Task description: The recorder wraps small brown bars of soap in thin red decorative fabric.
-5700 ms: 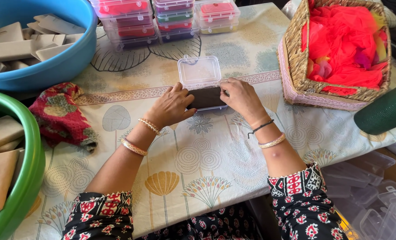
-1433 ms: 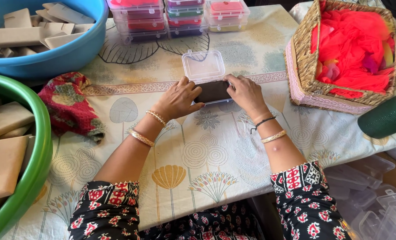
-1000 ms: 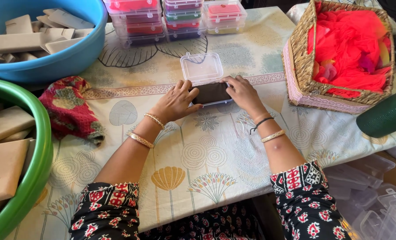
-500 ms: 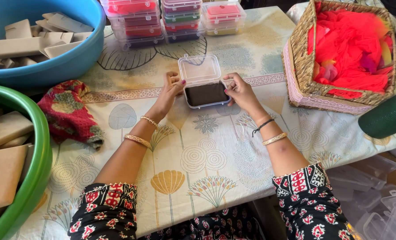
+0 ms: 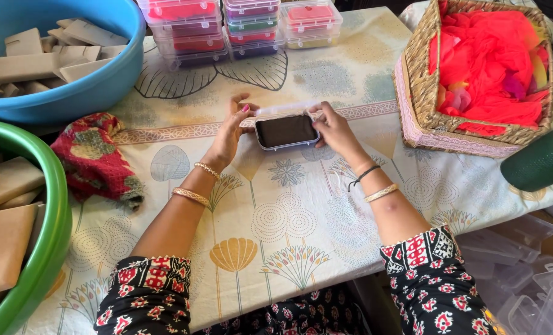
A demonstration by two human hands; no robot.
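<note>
Floral-printed cloth covers the table (image 5: 301, 236), and near its middle sits a small clear plastic box (image 5: 287, 131) holding a dark brown bar, its long axis running left to right across the person's front. The hinged lid (image 5: 283, 110) stands on the far side of the box, tipped partway over it. The left hand (image 5: 232, 127) is at the box's left end, fingers curled onto the lid's left corner; the right hand (image 5: 329, 126) is at the right end, fingers pinching the lid's right edge and the box rim. Both hands grasp the box and lid, one at each short end, so neither is nearer than the other; the box lies straight ahead between them.

Beyond the box, well apart at the far table edge, stand stacks of closed clear boxes (image 5: 239, 25) with red, green and purple contents. To the far left, a blue tub (image 5: 97, 87) holds paper-wrapped bars, and a green tub (image 5: 35, 260) at the near left holds more. A red patterned cloth (image 5: 93, 158) lies crumpled between the tubs and the left forearm. To the right, a woven basket (image 5: 425, 93) is filled with bright red netting, close to the right hand but not touching it. A dark green cylinder (image 5: 540, 164) juts in at the right edge. Nothing lies between the hands and the box.
</note>
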